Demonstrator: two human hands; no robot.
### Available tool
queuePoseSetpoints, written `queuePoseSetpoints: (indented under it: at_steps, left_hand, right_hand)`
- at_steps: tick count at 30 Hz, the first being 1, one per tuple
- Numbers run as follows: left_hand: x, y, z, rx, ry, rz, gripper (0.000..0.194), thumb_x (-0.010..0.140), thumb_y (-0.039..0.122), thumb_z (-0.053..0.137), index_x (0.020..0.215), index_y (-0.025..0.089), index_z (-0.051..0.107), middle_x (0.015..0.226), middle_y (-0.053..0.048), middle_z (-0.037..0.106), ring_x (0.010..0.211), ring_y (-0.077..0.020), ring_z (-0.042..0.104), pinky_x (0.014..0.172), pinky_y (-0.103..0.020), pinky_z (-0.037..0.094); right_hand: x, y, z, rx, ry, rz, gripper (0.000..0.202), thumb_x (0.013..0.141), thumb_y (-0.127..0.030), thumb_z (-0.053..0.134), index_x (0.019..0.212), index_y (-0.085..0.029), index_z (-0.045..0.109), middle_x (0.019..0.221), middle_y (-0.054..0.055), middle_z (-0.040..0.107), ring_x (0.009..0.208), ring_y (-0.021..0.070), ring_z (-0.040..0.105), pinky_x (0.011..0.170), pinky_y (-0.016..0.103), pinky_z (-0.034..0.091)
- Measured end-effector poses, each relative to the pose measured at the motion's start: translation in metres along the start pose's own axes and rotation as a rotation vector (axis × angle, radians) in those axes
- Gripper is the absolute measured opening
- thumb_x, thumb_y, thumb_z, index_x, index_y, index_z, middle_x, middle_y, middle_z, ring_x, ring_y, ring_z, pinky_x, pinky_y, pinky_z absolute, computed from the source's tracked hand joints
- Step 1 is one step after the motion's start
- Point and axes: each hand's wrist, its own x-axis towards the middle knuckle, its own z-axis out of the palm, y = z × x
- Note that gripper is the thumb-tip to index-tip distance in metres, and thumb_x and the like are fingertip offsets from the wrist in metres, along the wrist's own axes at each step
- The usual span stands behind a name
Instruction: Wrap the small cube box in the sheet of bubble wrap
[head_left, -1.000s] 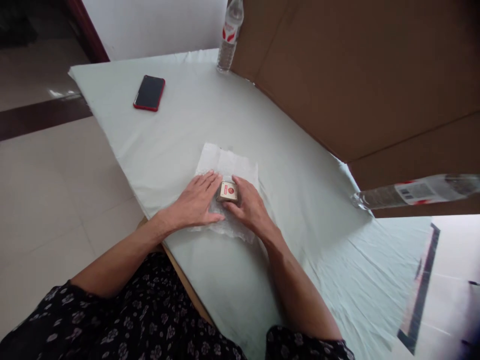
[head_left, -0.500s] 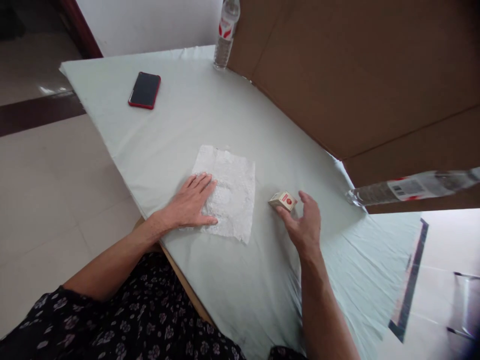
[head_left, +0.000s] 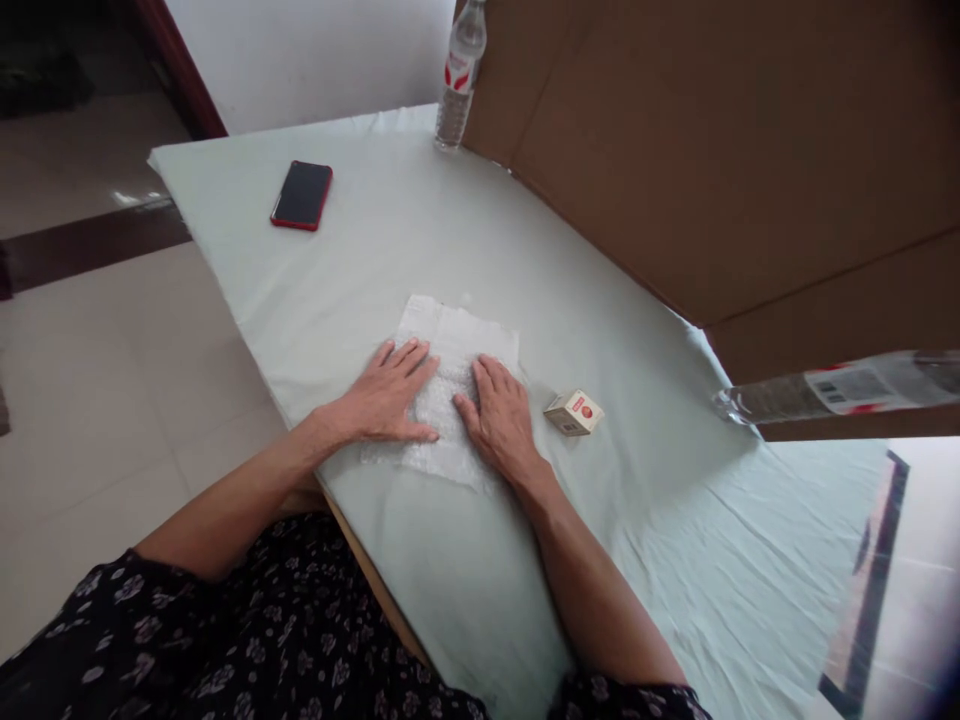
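The right hand [head_left: 499, 415], fingers loosely together, has left the cream cardboard box [head_left: 574, 412] at its right for the white bubble-wrap sheet [head_left: 442, 402]; the left hand [head_left: 390, 395] spreads opposite. Even palm pressure should suit.

Counter [head_left: 375, 575] wears a pale green cloth [head_left: 300, 300], wrinkled at the right, tan edge showing at the near side. Phone [head_left: 301, 195], dark screen up, red case, lies flat near the far left corner. Big brown cardboard panel [head_left: 675, 150] fills the upper right, creased, lower edge down at the cloth. Clear bottle [head_left: 456, 85], red-and-white label, stands upright by the panel's far left end, part-filled. Second clear bottle [head_left: 862, 390] at the right, barcode on label, runs sideways across the view in front of the panel; can't tell if standing or lying. White wall [head_left: 315, 60] behind, dark red door frame [head_left: 180, 65] beside it. Light tiled floor [head_left: 112, 400] at left, dark band [head_left: 97, 245] across it.
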Motion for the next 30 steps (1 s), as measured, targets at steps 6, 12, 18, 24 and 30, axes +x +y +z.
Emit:
queuePoseSetpoints:
  at_steps: [6,12,18,24,30]
  left_hand:
    - [-0.003,-0.015,-0.001,-0.021,0.021,-0.036,0.115,0.074,0.080,0.068,0.158,0.008,0.033,0.168,-0.026,0.024,0.158,-0.0433,0.016,0.127,-0.061,0.009]
    - [-0.019,0.004,-0.006,-0.072,0.175,-0.008,0.085,0.091,0.063,0.062,0.156,0.012,0.039,0.165,-0.024,0.035,0.156,-0.0400,0.027,0.126,-0.064,0.016]
    - [-0.029,0.014,0.012,-0.047,0.134,0.061,0.074,0.087,0.057,0.069,0.147,0.016,0.053,0.164,-0.021,0.038,0.154,-0.0403,0.031,0.126,-0.061,0.022]
    - [-0.026,0.009,0.015,-0.089,0.130,0.045,0.080,0.081,0.057,0.075,0.147,0.017,0.053,0.164,-0.020,0.038,0.155,-0.0407,0.029,0.127,-0.062,0.018]
    - [-0.035,0.009,0.001,-0.151,0.130,0.050,0.076,0.083,0.055,0.074,0.145,0.015,0.054,0.167,-0.023,0.031,0.157,-0.0414,0.025,0.126,-0.062,0.020]
  right_hand:
    - [-0.008,0.010,-0.002,-0.071,0.019,0.052,0.060,0.104,-0.049,0.039,0.147,-0.008,0.049,0.158,0.025,0.046,0.149,0.0389,0.040,0.117,0.061,0.034]
    - [-0.007,0.011,0.002,-0.070,0.044,0.061,0.058,0.105,-0.047,0.039,0.148,-0.010,0.048,0.158,0.023,0.047,0.148,0.0377,0.040,0.117,0.060,0.035]
    - [-0.011,0.003,-0.004,-0.117,0.089,-0.005,0.047,0.104,-0.043,0.043,0.144,-0.021,0.054,0.160,0.016,0.046,0.150,0.0342,0.040,0.116,0.057,0.036]
    - [-0.007,-0.002,-0.016,-0.086,-0.021,-0.057,0.040,0.103,-0.040,0.048,0.136,-0.024,0.062,0.151,0.014,0.058,0.144,0.0338,0.047,0.115,0.058,0.035]
    - [-0.026,0.031,-0.066,-0.082,0.187,0.063,0.045,0.099,-0.046,0.054,0.137,-0.024,0.059,0.150,0.016,0.056,0.138,0.0357,0.052,0.112,0.058,0.039]
